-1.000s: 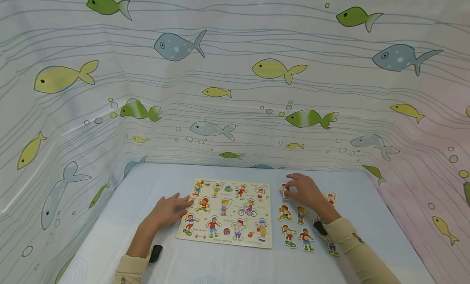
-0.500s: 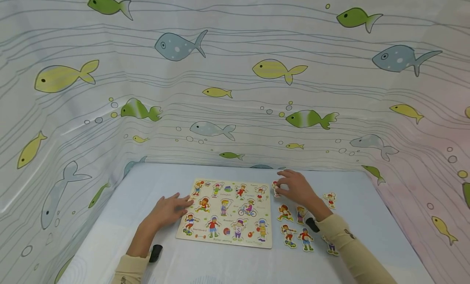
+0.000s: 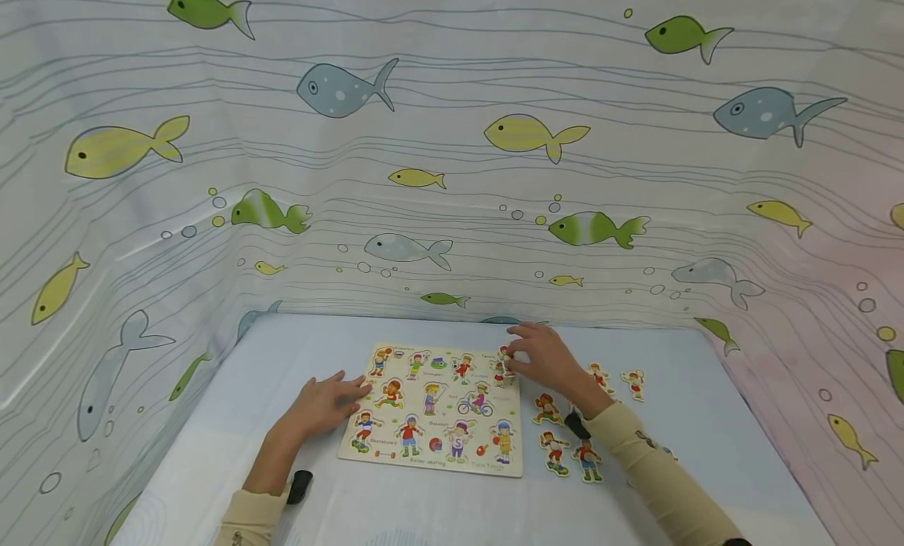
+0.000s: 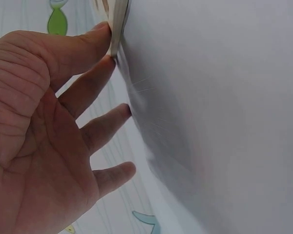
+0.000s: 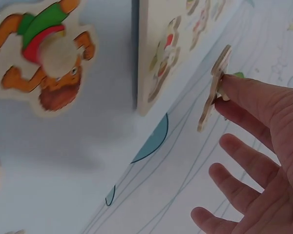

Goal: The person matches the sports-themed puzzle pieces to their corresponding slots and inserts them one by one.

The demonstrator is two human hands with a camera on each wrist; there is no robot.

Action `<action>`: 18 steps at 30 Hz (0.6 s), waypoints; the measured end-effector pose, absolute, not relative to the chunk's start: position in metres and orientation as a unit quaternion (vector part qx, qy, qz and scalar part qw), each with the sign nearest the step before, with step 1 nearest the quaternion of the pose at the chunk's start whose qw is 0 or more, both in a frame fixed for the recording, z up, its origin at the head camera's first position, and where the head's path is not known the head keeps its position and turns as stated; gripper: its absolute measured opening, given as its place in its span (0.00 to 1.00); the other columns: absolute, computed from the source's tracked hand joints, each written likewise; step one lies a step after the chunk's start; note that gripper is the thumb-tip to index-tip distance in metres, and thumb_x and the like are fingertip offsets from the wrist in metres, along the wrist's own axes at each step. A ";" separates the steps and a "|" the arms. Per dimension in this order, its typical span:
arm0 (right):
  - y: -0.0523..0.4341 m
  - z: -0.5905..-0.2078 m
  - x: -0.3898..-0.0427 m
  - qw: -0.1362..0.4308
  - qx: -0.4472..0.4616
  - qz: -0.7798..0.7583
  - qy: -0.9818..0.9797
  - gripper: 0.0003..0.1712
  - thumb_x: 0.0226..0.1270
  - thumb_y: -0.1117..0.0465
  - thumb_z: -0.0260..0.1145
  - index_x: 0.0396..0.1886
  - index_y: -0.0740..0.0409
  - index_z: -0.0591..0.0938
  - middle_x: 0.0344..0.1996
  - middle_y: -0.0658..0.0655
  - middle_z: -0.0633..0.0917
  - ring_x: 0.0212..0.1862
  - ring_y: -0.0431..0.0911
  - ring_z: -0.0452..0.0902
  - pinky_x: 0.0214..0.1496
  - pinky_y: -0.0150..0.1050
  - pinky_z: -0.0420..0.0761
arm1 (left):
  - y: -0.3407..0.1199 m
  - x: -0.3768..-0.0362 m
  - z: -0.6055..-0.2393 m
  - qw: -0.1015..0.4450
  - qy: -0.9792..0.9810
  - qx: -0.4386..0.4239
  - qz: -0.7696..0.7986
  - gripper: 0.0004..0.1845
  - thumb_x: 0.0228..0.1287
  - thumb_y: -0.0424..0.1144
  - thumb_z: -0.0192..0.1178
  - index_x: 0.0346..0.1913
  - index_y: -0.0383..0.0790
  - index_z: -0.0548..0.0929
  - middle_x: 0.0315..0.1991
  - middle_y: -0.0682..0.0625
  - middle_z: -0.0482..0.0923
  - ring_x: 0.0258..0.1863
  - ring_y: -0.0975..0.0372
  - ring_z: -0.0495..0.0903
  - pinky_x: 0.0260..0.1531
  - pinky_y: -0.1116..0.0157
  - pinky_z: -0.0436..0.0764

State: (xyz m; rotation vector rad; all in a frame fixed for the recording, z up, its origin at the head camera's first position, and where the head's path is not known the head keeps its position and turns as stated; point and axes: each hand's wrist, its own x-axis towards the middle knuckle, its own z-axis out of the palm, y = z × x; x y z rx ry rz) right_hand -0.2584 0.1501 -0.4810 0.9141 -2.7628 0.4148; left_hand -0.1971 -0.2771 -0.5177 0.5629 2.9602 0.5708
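Pale bench (image 3: 297, 350) lay free behind the puzzle board (image 3: 434, 409); right hand (image 3: 540, 358) pinched a piece (image 5: 214, 87) above its far-right edge, left hand (image 3: 321, 405) flat, fingers (image 4: 88, 87) spread against its left edge.

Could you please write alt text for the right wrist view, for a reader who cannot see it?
The right hand pinches a thin wooden puzzle piece by its peg, holding it on edge in the air just off the corner of the pale wooden puzzle board. To the left, a loose runner-figure piece with a round knob lies flat on the light blue table.
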 end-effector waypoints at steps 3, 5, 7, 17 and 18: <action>0.144 -0.480 -0.259 0.100 0.319 0.146 -0.931 0.07 0.60 0.54 0.75 0.35 0.50 0.90 0.58 0.58 0.81 0.64 0.59 0.71 0.63 0.62 0.69 | -0.277 -0.197 -0.518 0.041 0.965 0.180 0.186 0.21 0.64 0.38 0.66 0.60 0.45 0.83 0.64 0.47 0.75 0.66 0.37 0.65 0.58 0.26 0.54; 0.140 -0.480 -0.260 0.099 0.326 0.148 -0.928 0.07 0.61 0.54 0.74 0.36 0.50 0.90 0.58 0.59 0.81 0.64 0.58 0.72 0.63 0.61 0.69 | -0.277 -0.197 -0.517 0.040 0.965 0.181 0.185 0.21 0.64 0.38 0.66 0.60 0.45 0.83 0.64 0.47 0.75 0.66 0.37 0.66 0.57 0.26 0.54; 0.136 -0.480 -0.261 0.100 0.331 0.147 -0.927 0.07 0.60 0.54 0.75 0.36 0.50 0.90 0.58 0.59 0.81 0.63 0.57 0.72 0.63 0.60 0.69 | -0.277 -0.197 -0.517 0.040 0.965 0.182 0.185 0.21 0.64 0.38 0.66 0.60 0.45 0.83 0.64 0.47 0.75 0.66 0.37 0.66 0.57 0.26 0.54; 0.112 -0.482 -0.270 0.091 0.354 0.153 -0.918 0.06 0.62 0.54 0.73 0.36 0.50 0.90 0.57 0.58 0.82 0.61 0.54 0.74 0.61 0.57 0.73 | -0.277 -0.197 -0.517 0.036 0.964 0.185 0.186 0.20 0.64 0.38 0.66 0.59 0.45 0.83 0.64 0.46 0.75 0.66 0.36 0.66 0.57 0.25 0.54; 0.110 -0.482 -0.271 0.088 0.355 0.152 -0.918 0.06 0.62 0.54 0.73 0.36 0.49 0.90 0.57 0.58 0.82 0.61 0.54 0.74 0.61 0.56 0.73 | -0.277 -0.197 -0.517 0.037 0.964 0.185 0.188 0.20 0.64 0.38 0.66 0.59 0.45 0.83 0.64 0.46 0.75 0.66 0.36 0.66 0.57 0.25 0.54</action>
